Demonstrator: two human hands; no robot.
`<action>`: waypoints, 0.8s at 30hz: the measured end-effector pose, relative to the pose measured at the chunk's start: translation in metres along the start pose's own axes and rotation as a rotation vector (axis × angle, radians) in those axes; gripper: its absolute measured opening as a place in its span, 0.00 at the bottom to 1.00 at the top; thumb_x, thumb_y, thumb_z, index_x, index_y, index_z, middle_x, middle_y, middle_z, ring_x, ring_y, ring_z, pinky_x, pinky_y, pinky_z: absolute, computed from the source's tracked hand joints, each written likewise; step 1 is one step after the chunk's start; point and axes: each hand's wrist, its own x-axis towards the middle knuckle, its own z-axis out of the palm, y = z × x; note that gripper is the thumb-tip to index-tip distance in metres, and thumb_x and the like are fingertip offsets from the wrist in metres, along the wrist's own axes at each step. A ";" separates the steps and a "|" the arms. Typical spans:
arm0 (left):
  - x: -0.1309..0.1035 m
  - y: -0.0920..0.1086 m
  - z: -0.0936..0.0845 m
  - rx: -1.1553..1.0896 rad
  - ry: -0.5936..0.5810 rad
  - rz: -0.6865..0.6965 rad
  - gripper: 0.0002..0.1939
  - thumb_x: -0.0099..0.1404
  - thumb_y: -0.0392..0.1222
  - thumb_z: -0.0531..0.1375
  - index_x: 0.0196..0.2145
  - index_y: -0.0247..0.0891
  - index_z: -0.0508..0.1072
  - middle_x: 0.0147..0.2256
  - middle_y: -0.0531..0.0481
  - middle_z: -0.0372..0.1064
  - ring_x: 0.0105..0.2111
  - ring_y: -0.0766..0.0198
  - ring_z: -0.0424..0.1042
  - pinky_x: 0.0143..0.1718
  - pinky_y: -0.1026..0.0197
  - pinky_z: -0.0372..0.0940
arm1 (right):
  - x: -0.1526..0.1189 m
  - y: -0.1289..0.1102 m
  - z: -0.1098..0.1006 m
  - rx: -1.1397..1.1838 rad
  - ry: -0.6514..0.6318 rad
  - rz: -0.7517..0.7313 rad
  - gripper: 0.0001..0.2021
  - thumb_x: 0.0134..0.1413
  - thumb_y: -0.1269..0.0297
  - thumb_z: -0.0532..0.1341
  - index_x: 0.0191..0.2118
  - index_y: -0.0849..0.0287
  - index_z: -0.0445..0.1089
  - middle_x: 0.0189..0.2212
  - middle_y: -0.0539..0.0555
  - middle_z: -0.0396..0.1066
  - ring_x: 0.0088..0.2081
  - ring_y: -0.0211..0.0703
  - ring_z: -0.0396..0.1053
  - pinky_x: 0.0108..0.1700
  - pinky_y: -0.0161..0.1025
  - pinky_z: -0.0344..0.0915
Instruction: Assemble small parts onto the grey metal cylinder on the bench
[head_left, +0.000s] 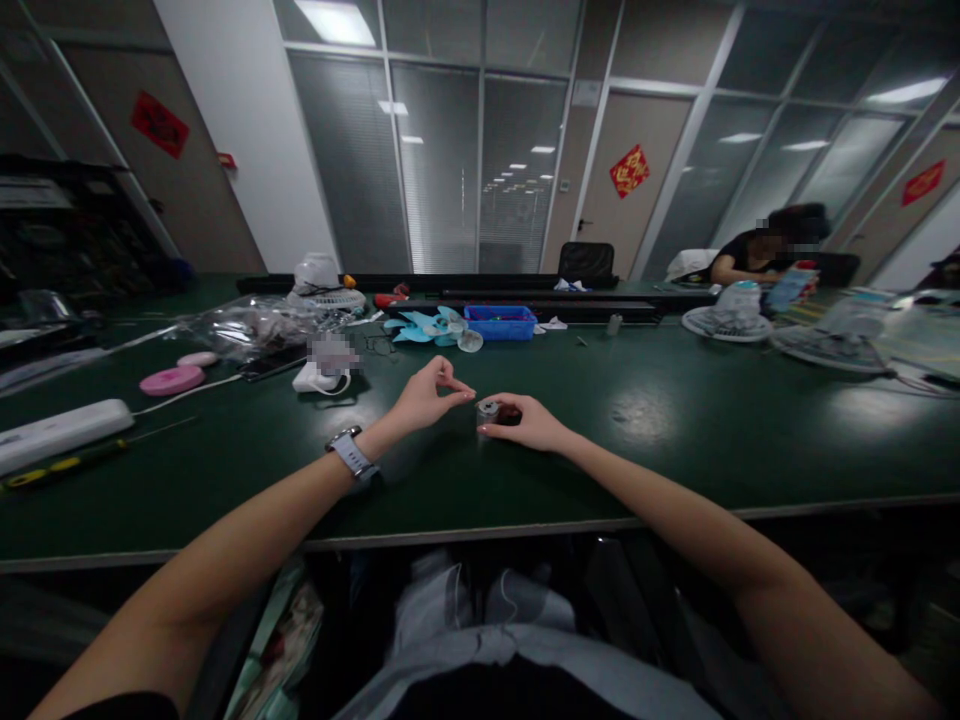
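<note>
A small grey metal cylinder (487, 412) stands on the green table in front of me. Around its right side wrap the thumb and fingers of my right hand (531, 423). My left hand (433, 397) is just left of the cylinder, thumb and index finger pinched together near its top edge; whatever may be between the fingertips is too small to make out. A watch with a pale strap (351, 452) is on my left wrist.
Behind my hands are blue fan blades (426, 326) and a blue basket (501, 322). Clear plastic bags (247, 322), a white power strip (64, 435) and a yellow-handled screwdriver (60, 467) lie left. Fan parts (727, 322) and a bent-over person (765, 250) are right.
</note>
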 end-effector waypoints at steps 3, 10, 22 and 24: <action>-0.004 -0.020 -0.011 -0.061 -0.208 -0.099 0.21 0.52 0.40 0.67 0.27 0.40 0.54 0.30 0.45 0.78 0.35 0.53 0.78 0.32 0.60 0.65 | 0.000 -0.001 0.000 -0.025 0.001 0.010 0.24 0.46 0.57 0.67 0.50 0.60 0.70 0.42 0.56 0.74 0.42 0.44 0.72 0.49 0.44 0.67; -0.008 -0.029 -0.011 -0.125 -0.378 -0.082 0.21 0.49 0.40 0.68 0.26 0.39 0.55 0.32 0.42 0.78 0.38 0.53 0.77 0.32 0.61 0.67 | -0.001 -0.002 -0.001 -0.045 0.000 0.021 0.24 0.46 0.57 0.67 0.50 0.59 0.70 0.42 0.56 0.74 0.42 0.43 0.72 0.49 0.43 0.67; -0.009 -0.008 0.001 -0.093 -0.052 -0.033 0.19 0.51 0.41 0.67 0.26 0.39 0.56 0.27 0.49 0.76 0.34 0.55 0.78 0.29 0.63 0.65 | -0.001 -0.002 0.000 -0.026 0.010 0.007 0.23 0.46 0.58 0.67 0.49 0.60 0.70 0.42 0.55 0.74 0.42 0.42 0.72 0.48 0.42 0.67; -0.008 0.002 0.007 -0.180 0.042 0.003 0.19 0.53 0.40 0.66 0.26 0.39 0.54 0.27 0.50 0.75 0.36 0.54 0.78 0.31 0.62 0.67 | 0.000 -0.001 0.000 -0.020 0.006 0.001 0.23 0.46 0.58 0.67 0.48 0.61 0.70 0.41 0.55 0.74 0.41 0.42 0.72 0.47 0.42 0.68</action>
